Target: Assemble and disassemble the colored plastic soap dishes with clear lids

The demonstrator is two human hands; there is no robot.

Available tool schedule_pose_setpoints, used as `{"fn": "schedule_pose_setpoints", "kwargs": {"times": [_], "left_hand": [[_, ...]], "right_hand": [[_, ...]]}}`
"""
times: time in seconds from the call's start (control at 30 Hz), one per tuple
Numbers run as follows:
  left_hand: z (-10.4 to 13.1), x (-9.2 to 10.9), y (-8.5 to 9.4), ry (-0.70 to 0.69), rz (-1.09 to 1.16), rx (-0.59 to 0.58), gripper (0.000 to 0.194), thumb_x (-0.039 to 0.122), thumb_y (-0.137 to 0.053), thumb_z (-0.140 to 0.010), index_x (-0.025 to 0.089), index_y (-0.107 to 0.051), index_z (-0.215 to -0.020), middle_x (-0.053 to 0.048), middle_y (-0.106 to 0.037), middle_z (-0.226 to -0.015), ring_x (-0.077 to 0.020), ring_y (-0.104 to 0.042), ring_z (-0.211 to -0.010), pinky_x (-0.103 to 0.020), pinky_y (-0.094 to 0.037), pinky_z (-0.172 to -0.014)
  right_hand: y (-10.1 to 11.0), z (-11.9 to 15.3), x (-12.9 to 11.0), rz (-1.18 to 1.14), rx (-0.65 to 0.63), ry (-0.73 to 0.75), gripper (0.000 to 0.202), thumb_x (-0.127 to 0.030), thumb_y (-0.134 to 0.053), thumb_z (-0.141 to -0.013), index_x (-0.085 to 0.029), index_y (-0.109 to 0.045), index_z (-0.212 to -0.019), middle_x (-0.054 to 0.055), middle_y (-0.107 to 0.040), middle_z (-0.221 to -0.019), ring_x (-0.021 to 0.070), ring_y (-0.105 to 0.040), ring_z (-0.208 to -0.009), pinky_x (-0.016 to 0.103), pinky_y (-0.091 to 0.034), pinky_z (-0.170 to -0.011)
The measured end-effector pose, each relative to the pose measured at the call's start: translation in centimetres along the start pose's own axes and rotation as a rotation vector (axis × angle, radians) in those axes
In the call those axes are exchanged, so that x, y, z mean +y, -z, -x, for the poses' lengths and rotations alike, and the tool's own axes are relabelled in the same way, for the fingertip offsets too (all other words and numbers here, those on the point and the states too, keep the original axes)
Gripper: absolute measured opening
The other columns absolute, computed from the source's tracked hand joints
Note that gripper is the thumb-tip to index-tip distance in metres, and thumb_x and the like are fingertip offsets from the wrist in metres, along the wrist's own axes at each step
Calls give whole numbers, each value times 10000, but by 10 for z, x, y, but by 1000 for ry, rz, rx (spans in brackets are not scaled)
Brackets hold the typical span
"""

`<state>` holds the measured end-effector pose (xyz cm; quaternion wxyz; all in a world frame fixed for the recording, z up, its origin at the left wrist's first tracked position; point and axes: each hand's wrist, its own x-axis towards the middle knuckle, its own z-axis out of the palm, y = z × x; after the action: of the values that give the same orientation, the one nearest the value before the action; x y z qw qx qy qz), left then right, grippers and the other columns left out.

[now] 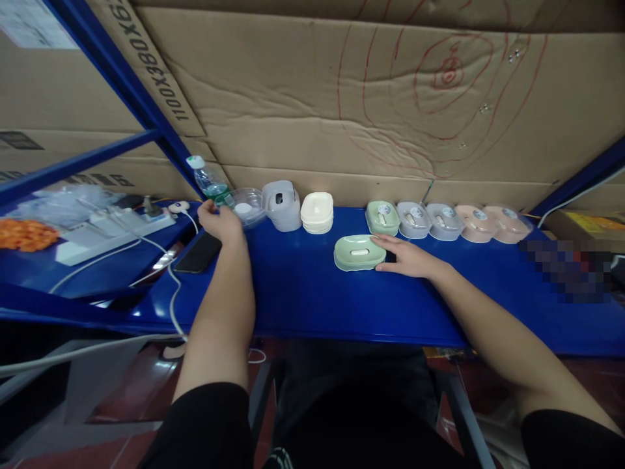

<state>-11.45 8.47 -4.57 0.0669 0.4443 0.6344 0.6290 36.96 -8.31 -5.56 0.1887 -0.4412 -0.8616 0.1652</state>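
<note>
On the blue table (303, 293), before a cardboard wall (273, 78), one green dish (359, 252) sits alone near the middle, in front of a row of five boxes. Counted from the left, the row has one green box (382, 219), two grey boxes (415, 221) and two pink boxes (476, 225), side by side. Left of these stand one stack of cream dishes (317, 212) and one stack of clear tubs (283, 213); how many are in each stack I cannot tell. Beside the tubs lies a clear tray (254, 210), then one bottle (208, 179) with a white cap. One phone (198, 253) lies just beside the left forearm.

The right arm comes in slantwise from the lower right, its elbow loosely bent. The right hand (405, 256) points left, holding the right end of the green dish between the thumb on the near side and the fingers on the far rim.

The left arm reaches forward, the wrist bent leftward. The left hand (221, 220) is at the foot of the bottle, close to the tray, fingers curled; whether they pinch anything I cannot tell.
</note>
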Motion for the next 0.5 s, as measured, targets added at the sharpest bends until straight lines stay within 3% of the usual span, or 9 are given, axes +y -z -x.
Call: {"fn": "schedule_pose_setpoints", "kwargs": {"times": [0.1,0.27,0.4,0.5], "left_hand": [[3,11,0,183,42,309,206,-23,-518,-941,89,-538,-1113,-55,-618,-1128,-173,-625,-1160,-360,-433,-1143],[3,29,3,82,187,418,307,-87,-430,-932,61,-511,-1189,-93,-615,-1244,-139,-599,-1214,-324,-415,-1189],[18,49,-7,-103,365,340,499,-109,-367,-886,96,-456,-1331,-124,-587,-1403,-152,-595,-1330,-369,-410,-1244],[53,70,-19,-303,378,168,380,90,-423,-1008,161,-502,-1373,-120,-631,-1392,-197,-617,-1346,-410,-451,-1229]], "right_hand": [[0,0,0,2,-2,1,897,-622,-771,-912,-321,-415,-1678,103,-478,-1697,418,-463,-1551,667,-423,-1249],[0,0,-1,4,0,2,888,-628,-758,-919,-324,-412,-1679,94,-479,-1698,408,-463,-1553,646,-424,-1255],[0,1,-3,-9,15,16,910,-645,-765,-904,-313,-418,-1677,105,-484,-1694,405,-487,-1537,639,-435,-1250],[2,0,-7,-25,50,20,978,-679,-781,-874,-285,-402,-1685,137,-503,-1677,414,-506,-1521,654,-441,-1237]]}}
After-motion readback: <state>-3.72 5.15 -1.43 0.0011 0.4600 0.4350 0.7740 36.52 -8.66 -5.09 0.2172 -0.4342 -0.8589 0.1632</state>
